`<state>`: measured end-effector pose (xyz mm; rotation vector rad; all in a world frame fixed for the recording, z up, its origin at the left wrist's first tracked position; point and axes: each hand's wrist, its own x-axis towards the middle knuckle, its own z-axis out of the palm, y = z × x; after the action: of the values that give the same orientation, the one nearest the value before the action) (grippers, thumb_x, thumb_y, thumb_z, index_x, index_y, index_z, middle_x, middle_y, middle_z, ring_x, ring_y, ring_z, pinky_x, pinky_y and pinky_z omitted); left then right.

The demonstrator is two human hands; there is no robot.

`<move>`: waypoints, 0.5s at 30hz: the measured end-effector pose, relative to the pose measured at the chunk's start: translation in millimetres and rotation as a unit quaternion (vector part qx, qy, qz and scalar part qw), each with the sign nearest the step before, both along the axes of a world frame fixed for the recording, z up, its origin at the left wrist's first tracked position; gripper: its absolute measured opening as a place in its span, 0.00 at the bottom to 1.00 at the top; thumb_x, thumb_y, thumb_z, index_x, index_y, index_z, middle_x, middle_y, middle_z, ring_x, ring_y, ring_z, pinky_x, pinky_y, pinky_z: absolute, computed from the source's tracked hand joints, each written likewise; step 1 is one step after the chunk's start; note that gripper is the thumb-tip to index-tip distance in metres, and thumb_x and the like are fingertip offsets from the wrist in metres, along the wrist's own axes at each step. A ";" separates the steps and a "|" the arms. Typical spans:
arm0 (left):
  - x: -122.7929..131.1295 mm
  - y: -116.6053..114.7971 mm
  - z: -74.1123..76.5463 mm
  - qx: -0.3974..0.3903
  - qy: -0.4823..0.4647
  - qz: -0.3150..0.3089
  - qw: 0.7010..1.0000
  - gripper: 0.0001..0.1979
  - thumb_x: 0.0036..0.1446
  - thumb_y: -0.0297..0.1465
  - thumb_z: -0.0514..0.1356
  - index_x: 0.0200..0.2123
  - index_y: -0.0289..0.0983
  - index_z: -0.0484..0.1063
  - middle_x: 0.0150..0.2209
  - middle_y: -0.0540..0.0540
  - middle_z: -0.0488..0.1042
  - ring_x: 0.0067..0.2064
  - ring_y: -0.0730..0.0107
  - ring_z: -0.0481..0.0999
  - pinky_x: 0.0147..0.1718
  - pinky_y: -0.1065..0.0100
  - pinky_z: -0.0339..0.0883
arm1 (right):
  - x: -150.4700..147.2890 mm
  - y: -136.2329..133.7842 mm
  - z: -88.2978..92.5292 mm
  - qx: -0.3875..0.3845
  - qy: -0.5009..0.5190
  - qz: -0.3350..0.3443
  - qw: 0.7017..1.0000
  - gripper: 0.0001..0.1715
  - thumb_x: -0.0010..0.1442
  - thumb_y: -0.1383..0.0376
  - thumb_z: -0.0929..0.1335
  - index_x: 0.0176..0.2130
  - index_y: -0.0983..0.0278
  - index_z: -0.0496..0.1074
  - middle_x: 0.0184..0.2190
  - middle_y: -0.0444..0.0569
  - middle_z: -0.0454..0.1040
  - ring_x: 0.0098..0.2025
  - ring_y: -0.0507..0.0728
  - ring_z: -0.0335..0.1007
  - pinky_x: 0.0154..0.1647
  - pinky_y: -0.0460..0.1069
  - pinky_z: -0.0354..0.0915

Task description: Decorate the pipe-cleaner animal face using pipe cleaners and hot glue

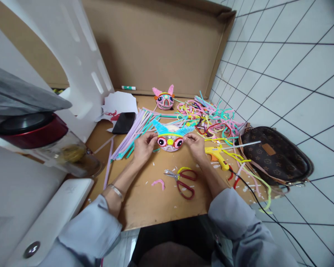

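Between my two hands is a craft animal head (170,142) made of fuzzy pipe cleaners, with blue ears, red-rimmed round eyes and a yellow nose on a clear round body. My left hand (144,147) pinches its left side, and my right hand (195,145) pinches its right side. Red-handled scissors (183,181) lie below it on the table, beside a short curved pink pipe cleaner piece (158,183). A yellow hot glue gun (218,155) rests right of my right hand. Farther back stands a similar pink-eared craft head (164,99).
A tangled heap of pipe cleaners (211,116) lies back right; straight ones (136,131) are bundled left. A phone (124,122) rests by white paper (119,102). A brown handbag (275,154) sits right, a red-lidded jar (72,152) left. The glue gun's cord (263,209) trails right.
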<state>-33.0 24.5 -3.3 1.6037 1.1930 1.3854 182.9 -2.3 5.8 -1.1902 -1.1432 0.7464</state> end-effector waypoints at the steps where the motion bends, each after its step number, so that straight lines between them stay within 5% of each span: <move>1: 0.2 0.4 -0.3 -0.007 -0.012 -0.001 1.000 0.12 0.50 0.38 0.62 0.34 0.35 0.75 0.33 0.44 0.80 0.31 0.66 0.78 0.35 0.66 0.74 | 0.4 -0.1 0.5 -0.009 0.006 0.004 1.000 0.12 0.44 0.56 0.73 0.25 0.62 0.73 0.23 0.44 0.75 0.27 0.54 0.69 0.31 0.49 0.66; 15: 2.8 3.0 -2.4 -0.023 -0.055 -0.001 0.998 0.15 0.47 0.41 0.65 0.33 0.35 0.75 0.32 0.45 0.79 0.31 0.68 0.76 0.34 0.66 0.72 | -1.9 -2.9 2.9 0.007 -0.012 -0.021 1.000 0.13 0.45 0.56 0.72 0.26 0.62 0.73 0.24 0.44 0.76 0.29 0.54 0.71 0.33 0.49 0.68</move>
<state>-30.2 27.5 -5.7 1.4765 1.1485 1.4158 181.0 -5.1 8.7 -1.2115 -1.1391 0.6935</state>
